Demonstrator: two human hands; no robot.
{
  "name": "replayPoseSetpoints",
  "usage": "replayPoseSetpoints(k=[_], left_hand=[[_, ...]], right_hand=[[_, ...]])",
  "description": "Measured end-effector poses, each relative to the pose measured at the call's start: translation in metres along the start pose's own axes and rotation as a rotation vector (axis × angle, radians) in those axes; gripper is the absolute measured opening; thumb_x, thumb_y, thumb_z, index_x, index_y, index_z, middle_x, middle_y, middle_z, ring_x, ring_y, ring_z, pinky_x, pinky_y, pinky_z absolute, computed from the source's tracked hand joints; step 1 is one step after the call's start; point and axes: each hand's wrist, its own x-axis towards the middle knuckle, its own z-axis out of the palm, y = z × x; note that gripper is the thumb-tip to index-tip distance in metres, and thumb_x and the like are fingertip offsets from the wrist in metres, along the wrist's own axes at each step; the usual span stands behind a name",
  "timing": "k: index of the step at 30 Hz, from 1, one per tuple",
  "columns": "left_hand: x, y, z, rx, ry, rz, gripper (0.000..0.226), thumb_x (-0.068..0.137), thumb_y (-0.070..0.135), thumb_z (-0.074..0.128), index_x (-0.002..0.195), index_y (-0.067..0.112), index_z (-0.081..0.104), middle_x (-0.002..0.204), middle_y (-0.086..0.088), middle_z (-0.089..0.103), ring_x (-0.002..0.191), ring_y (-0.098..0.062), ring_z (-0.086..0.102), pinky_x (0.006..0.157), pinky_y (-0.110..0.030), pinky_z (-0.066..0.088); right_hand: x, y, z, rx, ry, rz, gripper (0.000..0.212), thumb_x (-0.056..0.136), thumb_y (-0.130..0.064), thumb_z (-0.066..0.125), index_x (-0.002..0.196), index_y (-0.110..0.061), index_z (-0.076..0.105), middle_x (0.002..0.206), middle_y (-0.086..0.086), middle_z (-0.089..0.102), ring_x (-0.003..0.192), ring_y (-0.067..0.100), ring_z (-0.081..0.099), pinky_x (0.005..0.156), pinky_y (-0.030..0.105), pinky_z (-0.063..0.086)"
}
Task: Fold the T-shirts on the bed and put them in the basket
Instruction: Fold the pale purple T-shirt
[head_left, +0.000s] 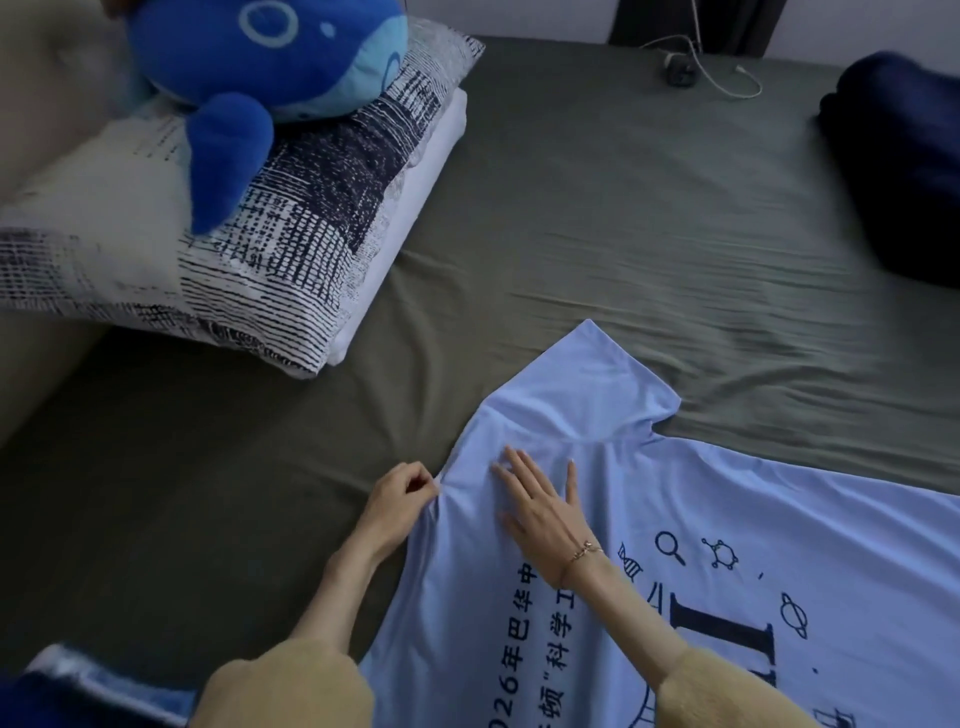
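Note:
A light blue T-shirt (727, 519) with dark printed text and science icons lies spread on the olive green bed sheet (623, 234), one sleeve pointing up toward the middle of the bed. My left hand (400, 499) pinches the shirt's edge near the shoulder and collar. My right hand (540, 509) lies flat on the fabric just beside it, fingers straight and spread, pressing the cloth down. No basket is in view.
A patterned black-and-white pillow (234, 249) with a blue plush toy (260, 67) on it sits at the upper left. A dark navy bundle of cloth (904, 171) lies at the right edge. A charger and white cable (701, 75) rest at the far side. Blue fabric (78, 691) shows at the bottom left.

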Motion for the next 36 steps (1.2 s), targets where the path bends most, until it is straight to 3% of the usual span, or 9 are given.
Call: replayPoseSetpoints(k=[3,6,9,11,15,19,25,31,36], left_hand=[[-0.010,-0.016,-0.001,-0.033,0.111,-0.015,0.029,0.093,0.013,0.056,0.066,0.009,0.046,0.075,-0.005,0.050,0.067,-0.013,0.045,0.056,-0.010,0.035],[-0.011,-0.020,0.000,-0.066,0.146,-0.007,0.032,0.095,0.014,0.054,0.065,0.012,0.044,0.074,-0.005,0.050,0.070,-0.016,0.045,0.056,-0.013,0.035],[-0.009,-0.020,0.001,-0.030,0.173,0.037,0.037,0.096,0.013,0.053,0.061,0.018,0.039,0.070,0.002,0.044,0.072,-0.019,0.046,0.059,-0.022,0.027],[-0.009,-0.021,0.001,-0.023,0.188,0.070,0.038,0.095,0.013,0.054,0.061,0.021,0.038,0.069,0.004,0.041,0.074,-0.022,0.048,0.062,-0.023,0.027],[-0.020,-0.029,0.002,0.020,0.186,0.080,0.034,0.089,0.023,0.065,0.064,0.016,0.043,0.076,-0.001,0.040,0.072,-0.021,0.046,0.069,-0.027,0.032],[-0.025,-0.041,-0.003,0.018,0.171,0.081,0.025,0.091,0.016,0.060,0.073,0.010,0.044,0.080,-0.006,0.044,0.080,-0.022,0.047,0.067,-0.025,0.027],[-0.022,-0.040,-0.006,-0.092,0.147,-0.024,0.025,0.095,0.026,0.054,0.076,0.011,0.053,0.089,-0.011,0.054,0.087,-0.021,0.051,0.074,-0.025,0.032],[-0.081,-0.055,-0.004,-0.088,0.186,-0.125,0.028,0.092,0.021,0.059,0.068,0.016,0.046,0.084,-0.005,0.050,0.082,-0.021,0.049,0.069,-0.022,0.029],[-0.133,-0.082,-0.019,0.076,-0.004,-0.088,0.023,0.084,0.018,0.070,0.064,0.014,0.058,0.073,0.000,0.047,0.074,-0.017,0.050,0.067,-0.019,0.033]], right_hand=[[-0.004,-0.012,0.011,-0.053,-0.054,-0.058,0.100,0.065,-0.065,-0.032,0.150,-0.018,-0.008,0.146,-0.005,-0.029,0.131,0.016,-0.033,0.102,0.050,-0.025],[0.003,-0.018,0.026,-0.059,-0.034,-0.025,0.096,0.063,-0.065,-0.035,0.145,-0.018,-0.017,0.146,-0.003,-0.030,0.134,0.015,-0.031,0.102,0.052,-0.024],[-0.006,-0.023,0.049,-0.124,0.070,0.012,0.070,0.094,-0.051,-0.010,0.150,-0.015,0.012,0.156,0.004,0.012,0.145,0.014,-0.007,0.108,0.060,-0.003],[-0.015,-0.029,0.062,-0.155,0.125,-0.005,0.058,0.100,-0.044,0.003,0.151,-0.019,0.015,0.150,0.002,0.034,0.146,0.014,-0.005,0.104,0.058,0.005],[-0.039,-0.046,0.078,-0.148,0.254,-0.030,0.057,0.100,-0.045,0.006,0.150,-0.016,0.007,0.150,0.003,0.033,0.145,0.014,-0.005,0.104,0.059,0.005],[-0.054,-0.075,0.098,-0.155,0.256,-0.086,0.059,0.099,-0.047,0.011,0.151,-0.018,0.009,0.158,0.004,0.010,0.145,0.015,0.002,0.105,0.060,0.004],[-0.064,-0.115,0.105,-0.132,0.278,0.023,0.065,0.096,-0.048,0.021,0.149,-0.011,0.019,0.143,0.000,0.046,0.145,0.014,0.003,0.105,0.060,0.003],[-0.113,-0.143,0.120,-0.113,0.254,-0.090,0.081,0.051,-0.041,0.077,0.125,-0.016,0.054,0.139,0.004,0.041,0.128,0.016,0.036,0.105,0.051,0.016],[-0.130,-0.160,0.126,-0.188,0.176,-0.080,0.124,0.050,-0.045,0.077,0.147,-0.001,0.014,0.140,0.004,0.047,0.146,0.021,-0.006,0.105,0.060,0.006]])
